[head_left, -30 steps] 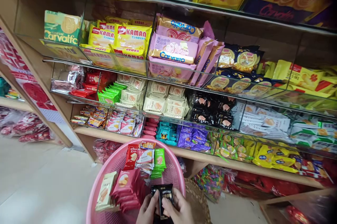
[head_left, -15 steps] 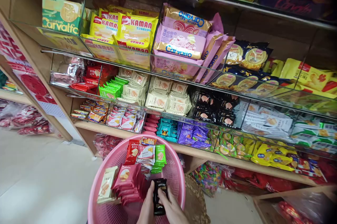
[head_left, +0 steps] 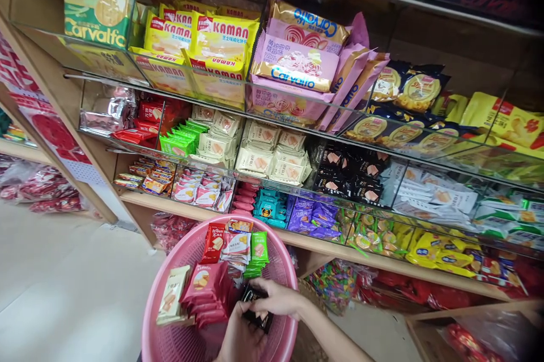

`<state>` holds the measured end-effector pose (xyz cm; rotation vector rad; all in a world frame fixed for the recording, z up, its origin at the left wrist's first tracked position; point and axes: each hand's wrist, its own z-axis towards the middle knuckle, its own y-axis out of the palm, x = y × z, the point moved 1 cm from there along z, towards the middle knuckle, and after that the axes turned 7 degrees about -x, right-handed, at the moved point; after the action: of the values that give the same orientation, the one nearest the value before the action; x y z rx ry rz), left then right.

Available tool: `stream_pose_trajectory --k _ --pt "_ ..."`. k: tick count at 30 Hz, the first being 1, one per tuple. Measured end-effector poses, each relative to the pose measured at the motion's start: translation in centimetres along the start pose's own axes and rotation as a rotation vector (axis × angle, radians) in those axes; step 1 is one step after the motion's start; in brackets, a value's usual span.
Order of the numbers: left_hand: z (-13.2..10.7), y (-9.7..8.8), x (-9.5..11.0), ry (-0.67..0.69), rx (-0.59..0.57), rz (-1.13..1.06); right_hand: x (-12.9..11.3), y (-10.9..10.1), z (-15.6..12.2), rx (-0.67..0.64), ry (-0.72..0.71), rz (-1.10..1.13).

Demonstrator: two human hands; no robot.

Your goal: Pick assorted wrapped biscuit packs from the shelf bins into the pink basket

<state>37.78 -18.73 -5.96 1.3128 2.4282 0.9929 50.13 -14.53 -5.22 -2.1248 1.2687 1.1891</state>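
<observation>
Over the right side of a pink mesh basket (head_left: 155, 299), both my hands grip black snack packets (head_left: 260, 316). My left hand (head_left: 242, 336) holds them from below and the left, thumb on top. My right hand (head_left: 276, 299) closes over their upper end, the forearm coming in from the lower right. Fingers cover much of the packets. Inside the basket stand a stack of dark pink packets (head_left: 208, 294), cream packets (head_left: 173, 297), a red packet (head_left: 213, 243), white packets (head_left: 236, 251) and green packets (head_left: 258, 251).
Behind the basket rise shelves with clear dividers. They hold yellow wafer packs (head_left: 223, 39), purple cookie packs (head_left: 293, 62), black packets (head_left: 348, 172), purple packets (head_left: 312, 217) and other snacks. A wooden shelf edge (head_left: 365, 263) runs just beyond the basket. Bagged sweets (head_left: 334, 285) lie underneath.
The black packets have tilted from upright to slanting. My right hand has moved up over their top end, and my left hand has shifted lower beneath them.
</observation>
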Motion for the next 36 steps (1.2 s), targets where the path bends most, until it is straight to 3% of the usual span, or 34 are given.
stream_pose_trajectory --k 5,10,16,22,28,31,36 --pt "0.8 -0.7 -0.4 0.006 -0.022 -0.092 0.3 0.1 1.1 -0.046 0.055 -0.183" --pt "1.4 -0.9 -0.4 0.036 0.001 -0.114 -0.7 -0.1 1.3 0.043 -0.062 -0.625" --pt "1.9 -0.7 -0.2 0.039 0.013 -0.135 -0.7 -0.6 1.3 0.019 -0.093 -0.700" --pt "3.1 -1.2 -0.5 0.080 -0.025 -0.108 -2.1 0.2 -1.8 0.183 -0.134 -0.739" --pt "2.9 -0.5 -0.3 0.121 -0.074 -0.114 -3.5 1.9 -6.0 0.365 -0.031 -0.934" --pt "2.7 0.0 -0.1 0.107 -0.109 -0.090 -2.4 2.7 -6.3 0.342 0.026 -1.099" --pt "2.5 -0.1 -0.2 0.039 -0.127 -0.063 0.1 4.1 -4.4 0.159 0.137 -1.274"
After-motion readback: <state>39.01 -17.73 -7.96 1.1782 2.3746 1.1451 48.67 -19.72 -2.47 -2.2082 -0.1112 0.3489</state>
